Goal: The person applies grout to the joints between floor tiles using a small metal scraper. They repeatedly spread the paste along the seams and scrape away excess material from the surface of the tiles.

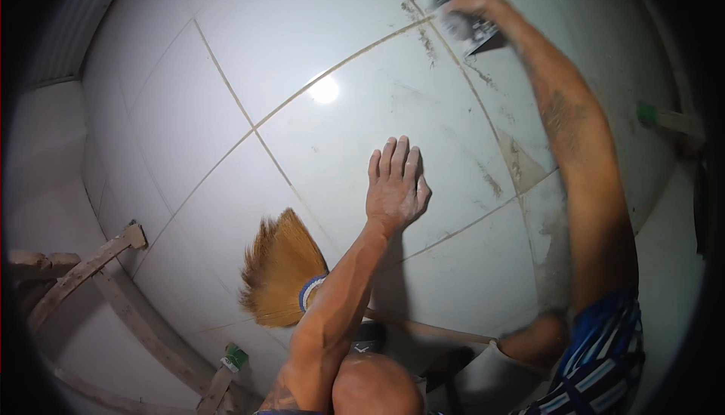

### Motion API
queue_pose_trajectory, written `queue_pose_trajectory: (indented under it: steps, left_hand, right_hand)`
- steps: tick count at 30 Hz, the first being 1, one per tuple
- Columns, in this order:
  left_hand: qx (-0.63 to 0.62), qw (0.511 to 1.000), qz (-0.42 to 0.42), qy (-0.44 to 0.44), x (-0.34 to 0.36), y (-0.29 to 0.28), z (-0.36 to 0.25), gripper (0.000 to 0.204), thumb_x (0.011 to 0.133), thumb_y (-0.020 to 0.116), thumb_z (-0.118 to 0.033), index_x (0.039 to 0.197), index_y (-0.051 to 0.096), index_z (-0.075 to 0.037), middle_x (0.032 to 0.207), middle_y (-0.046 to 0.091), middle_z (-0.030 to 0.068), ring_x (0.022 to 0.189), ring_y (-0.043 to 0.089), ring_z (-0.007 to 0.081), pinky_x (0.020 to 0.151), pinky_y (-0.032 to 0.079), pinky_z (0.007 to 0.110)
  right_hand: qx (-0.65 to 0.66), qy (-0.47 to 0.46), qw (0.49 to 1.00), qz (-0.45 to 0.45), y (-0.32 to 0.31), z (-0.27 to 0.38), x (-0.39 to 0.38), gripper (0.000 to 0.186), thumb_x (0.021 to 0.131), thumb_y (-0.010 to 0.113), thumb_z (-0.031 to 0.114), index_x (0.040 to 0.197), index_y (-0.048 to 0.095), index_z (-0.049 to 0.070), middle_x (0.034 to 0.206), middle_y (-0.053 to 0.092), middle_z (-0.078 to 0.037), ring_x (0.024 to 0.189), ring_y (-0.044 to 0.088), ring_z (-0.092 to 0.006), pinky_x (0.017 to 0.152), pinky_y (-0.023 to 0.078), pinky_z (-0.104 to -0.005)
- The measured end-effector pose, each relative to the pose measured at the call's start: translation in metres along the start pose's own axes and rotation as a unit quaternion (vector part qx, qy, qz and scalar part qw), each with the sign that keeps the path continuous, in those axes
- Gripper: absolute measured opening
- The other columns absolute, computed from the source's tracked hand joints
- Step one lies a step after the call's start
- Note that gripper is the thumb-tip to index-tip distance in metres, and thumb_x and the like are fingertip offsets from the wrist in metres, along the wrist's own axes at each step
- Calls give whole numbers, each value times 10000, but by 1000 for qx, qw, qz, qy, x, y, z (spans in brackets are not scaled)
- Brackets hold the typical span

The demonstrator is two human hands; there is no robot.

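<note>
My left hand [394,192] lies flat on the white tiled floor [362,105], fingers stretched out and dusty, holding nothing. Far out to the right, my right hand [477,1] grips a flat trowel-like tool [472,31] smeared with grey paste. Motion blurs this tool, and its handle is hidden by the fingers. It rests at or just above the floor, beside a crossing of tile joints. Grey-brown smears [427,45] lie along the joint to its left. A patch of dried paste [521,166] marks another joint corner nearer to me.
A straw broom [279,271] lies to the left of my left forearm, its handle passing beneath it. Wooden frame pieces [87,271] stand at the left edge. A green-tipped wooden leg [226,366] is at lower left, another [664,118] at far right. My knee [376,385] is below.
</note>
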State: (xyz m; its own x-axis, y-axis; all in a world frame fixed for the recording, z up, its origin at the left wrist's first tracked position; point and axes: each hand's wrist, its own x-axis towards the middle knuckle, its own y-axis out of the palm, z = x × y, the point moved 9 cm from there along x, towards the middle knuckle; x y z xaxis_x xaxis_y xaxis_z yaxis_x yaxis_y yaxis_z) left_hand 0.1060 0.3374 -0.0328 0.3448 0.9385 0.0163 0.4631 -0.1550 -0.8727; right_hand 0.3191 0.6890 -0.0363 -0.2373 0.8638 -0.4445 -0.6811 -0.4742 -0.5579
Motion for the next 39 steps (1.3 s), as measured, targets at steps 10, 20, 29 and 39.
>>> queue_pose_trajectory:
  steps: [10, 20, 29, 39]
  left_hand:
    - [6, 1000, -27, 8, 4, -11, 8, 614, 840, 585, -246, 1404, 430, -55, 1495, 365, 152, 1422, 286, 333, 1182, 190, 516]
    - [11, 1000, -5, 1, -2, -2, 4, 610, 847, 576, -266, 1403, 428, -63, 1495, 360, 149, 1430, 271, 334, 1190, 179, 507]
    - [21, 1000, -9, 1, 5, -5, 7, 600, 844, 585, -258, 1391, 435, -61, 1495, 355, 142, 1430, 264, 327, 1189, 177, 504]
    - [3, 1000, -24, 13, 9, -6, -7, 587, 847, 588, -253, 1384, 442, -66, 1482, 366, 148, 1424, 274, 329, 1183, 189, 509]
  right_hand:
    - [-188, -28, 979, -78, 29, 33, -7, 428, 802, 760, 231, 983, 676, -148, 837, 711, -233, 681, 700, -281, 625, 558, -413]
    - [-216, 108, 966, -91, 14, 24, -9, 378, 777, 752, 190, 911, 663, -151, 832, 690, -217, 707, 669, -257, 635, 526, -406]
    - [-46, -144, 988, 14, 29, 36, -32, 392, 781, 739, 227, 919, 681, -135, 810, 692, -227, 688, 669, -304, 628, 525, -410]
    - [-136, 1, 985, -110, 3, 2, -14, 410, 764, 730, 219, 932, 658, -147, 831, 651, -234, 806, 646, -277, 746, 508, -424]
